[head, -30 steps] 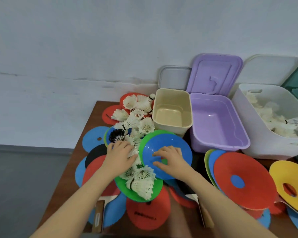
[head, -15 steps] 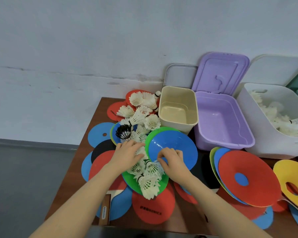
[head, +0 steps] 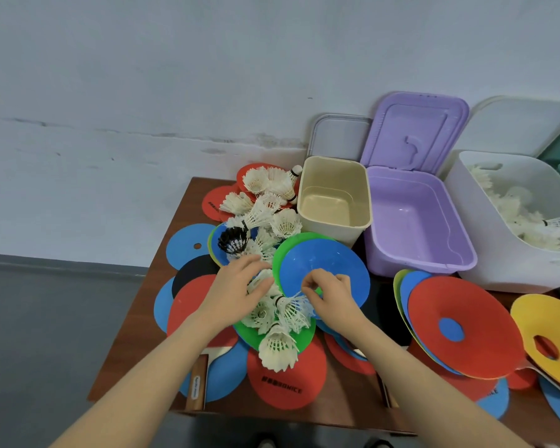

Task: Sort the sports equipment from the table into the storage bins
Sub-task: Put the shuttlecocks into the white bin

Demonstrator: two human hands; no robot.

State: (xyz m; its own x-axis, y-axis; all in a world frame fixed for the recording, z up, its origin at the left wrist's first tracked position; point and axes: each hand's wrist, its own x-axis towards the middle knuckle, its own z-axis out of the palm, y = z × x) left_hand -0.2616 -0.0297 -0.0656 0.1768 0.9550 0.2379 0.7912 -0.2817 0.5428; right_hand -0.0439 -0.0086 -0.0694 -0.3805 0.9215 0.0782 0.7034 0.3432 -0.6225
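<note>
1. Pinching the feather skirt of a white shuttlecock between thumb and curled fingertips, the right hand sits over the blue disc near the middle of the table.
2. Its neighbour, the left hand, lies palm down on the pile of shuttlecocks, fingers together and lightly bent over the feathers; I cannot tell whether it grips any of them.
3. That pile runs from the hands back toward the wall, lying on flat red, blue, green and black discs, with one black-feathered shuttlecock in it.
4. One more white shuttlecock lies on a green disc just in front of the hands.
5. Behind the blue disc stands a cream bin, next to it a purple bin with its lid propped up.
6. Farther right, a white bin holds many white shuttlecocks.
7. A stack of discs topped by a red one leans in front of the purple bin, beside a yellow disc.
</note>
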